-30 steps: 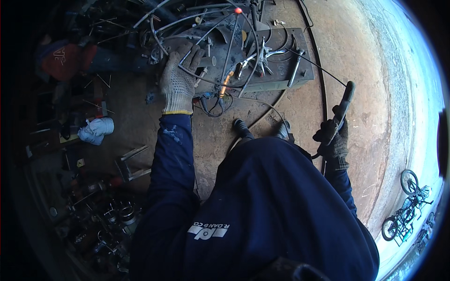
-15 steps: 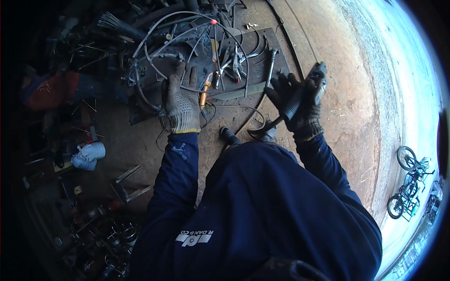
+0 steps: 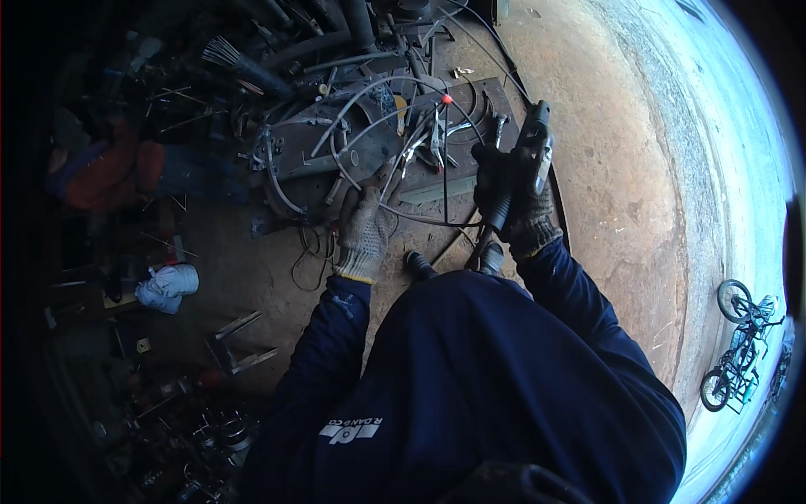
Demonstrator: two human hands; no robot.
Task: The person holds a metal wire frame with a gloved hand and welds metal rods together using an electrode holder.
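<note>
Two gloved hands: right hand (image 3: 514,195) grips one electrode holder (image 3: 531,147).

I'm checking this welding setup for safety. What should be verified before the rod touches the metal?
1. Right hand gloved and gripping the electrode holder: ok.
2. Left hand gloved, resting on the bent wire pieces: ok.
3. Rod seated in the holder, with its glowing tip above the work: ok.
4. Steel plate free of loose tools: not ok, pliers lie on it.
5. Cable clear of the left hand: not ok.
6. Eye protection: cannot tell.
</note>
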